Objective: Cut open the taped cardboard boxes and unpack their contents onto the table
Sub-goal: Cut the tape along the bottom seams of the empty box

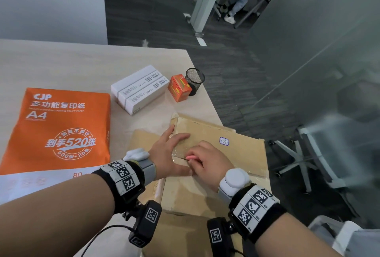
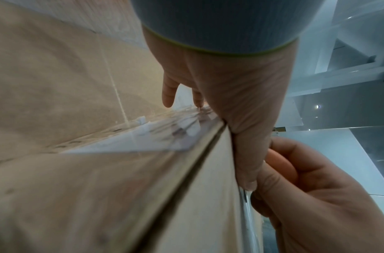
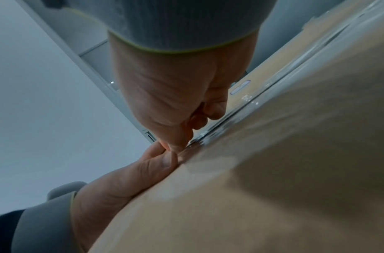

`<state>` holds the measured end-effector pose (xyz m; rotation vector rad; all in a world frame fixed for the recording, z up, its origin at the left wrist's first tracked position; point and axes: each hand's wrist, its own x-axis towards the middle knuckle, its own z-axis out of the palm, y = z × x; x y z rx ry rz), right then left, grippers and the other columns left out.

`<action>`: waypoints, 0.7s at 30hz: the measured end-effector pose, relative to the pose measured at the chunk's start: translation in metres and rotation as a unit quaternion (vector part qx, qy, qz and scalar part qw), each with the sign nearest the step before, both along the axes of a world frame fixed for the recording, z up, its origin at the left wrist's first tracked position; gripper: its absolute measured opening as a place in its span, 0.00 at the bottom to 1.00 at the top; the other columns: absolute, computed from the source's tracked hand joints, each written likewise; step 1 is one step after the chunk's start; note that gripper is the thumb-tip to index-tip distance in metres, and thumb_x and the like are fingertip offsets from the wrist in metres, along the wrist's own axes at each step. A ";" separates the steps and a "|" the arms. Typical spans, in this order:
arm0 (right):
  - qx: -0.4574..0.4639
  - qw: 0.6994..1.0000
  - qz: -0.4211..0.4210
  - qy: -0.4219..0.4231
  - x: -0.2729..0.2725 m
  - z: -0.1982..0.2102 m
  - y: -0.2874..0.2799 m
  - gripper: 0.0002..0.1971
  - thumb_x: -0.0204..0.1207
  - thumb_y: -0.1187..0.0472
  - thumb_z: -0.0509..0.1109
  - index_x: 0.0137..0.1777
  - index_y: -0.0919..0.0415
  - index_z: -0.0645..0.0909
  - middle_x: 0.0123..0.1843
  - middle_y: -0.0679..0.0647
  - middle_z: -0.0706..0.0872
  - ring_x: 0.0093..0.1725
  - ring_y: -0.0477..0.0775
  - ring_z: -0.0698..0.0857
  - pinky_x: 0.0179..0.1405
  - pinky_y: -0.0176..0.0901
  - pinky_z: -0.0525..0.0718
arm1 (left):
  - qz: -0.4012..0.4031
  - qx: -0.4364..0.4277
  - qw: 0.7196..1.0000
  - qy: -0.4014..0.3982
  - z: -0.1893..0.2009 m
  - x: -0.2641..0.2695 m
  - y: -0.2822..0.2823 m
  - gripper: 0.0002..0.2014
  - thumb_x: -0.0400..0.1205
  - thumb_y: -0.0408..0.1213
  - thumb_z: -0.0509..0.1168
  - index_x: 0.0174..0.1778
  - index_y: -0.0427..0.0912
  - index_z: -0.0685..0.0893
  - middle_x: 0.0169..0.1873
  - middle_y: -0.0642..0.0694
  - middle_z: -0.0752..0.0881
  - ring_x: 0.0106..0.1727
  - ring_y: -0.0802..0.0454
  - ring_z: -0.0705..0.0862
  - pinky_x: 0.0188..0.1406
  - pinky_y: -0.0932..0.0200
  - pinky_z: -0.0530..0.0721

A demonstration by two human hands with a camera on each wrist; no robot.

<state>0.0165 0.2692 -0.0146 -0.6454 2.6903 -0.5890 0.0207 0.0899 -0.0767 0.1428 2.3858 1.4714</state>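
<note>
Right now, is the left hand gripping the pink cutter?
No, the left hand lies flat with straight fingers on the cardboard box, while the right hand grips the pink cutter.

Black mesh pen cup (image 1: 194, 80) at table (image 1: 61, 67) corner; office chair (image 1: 308, 153) on carpet (image 1: 236, 71).

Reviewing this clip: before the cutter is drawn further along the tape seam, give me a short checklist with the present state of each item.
1. Left hand steadies the cardboard box: ok, fingers flat on its top.
2. Right hand grips the pink cutter: ok, fingers curled round it.
3. Cutter tip on the tape seam: cannot tell, the blade is hidden by the fingers.
4. Left thumb clear of the cutter: not ok, the thumb touches the right hand's fingers.
5. Box fully supported: not ok, it hangs past the table edge.
6. Unpacked paper ream and white boxes out of the way: ok.
</note>
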 end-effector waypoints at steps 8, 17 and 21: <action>0.018 1.000 -0.011 -0.005 0.001 0.002 -0.003 0.09 0.82 0.62 0.67 0.59 0.56 0.86 0.59 0.51 0.80 0.54 0.55 0.83 0.58 0.49 0.80 | -0.002 -0.006 1.000 -0.003 0.001 0.000 -0.002 0.51 0.48 0.69 0.75 0.71 0.82 0.64 0.89 0.58 0.45 0.84 0.52 0.66 0.73 0.60 0.69; 0.093 0.994 -0.054 -0.029 0.004 0.017 0.054 0.08 0.83 0.61 0.67 0.58 0.56 0.85 0.55 0.46 0.77 0.56 0.50 0.82 0.58 0.38 0.76 | -0.008 -0.023 1.000 -0.015 0.001 0.000 -0.004 0.49 0.48 0.69 0.75 0.66 0.89 0.61 0.88 0.62 0.44 0.86 0.49 0.62 0.78 0.52 0.71; 0.096 0.994 -0.057 -0.016 0.006 0.012 0.051 0.09 0.84 0.62 0.65 0.58 0.56 0.85 0.57 0.49 0.79 0.56 0.53 0.81 0.58 0.43 0.77 | -0.010 -0.032 0.999 -0.017 0.003 -0.002 -0.002 0.50 0.50 0.68 0.77 0.68 0.86 0.61 0.88 0.61 0.44 0.86 0.49 0.62 0.76 0.56 0.69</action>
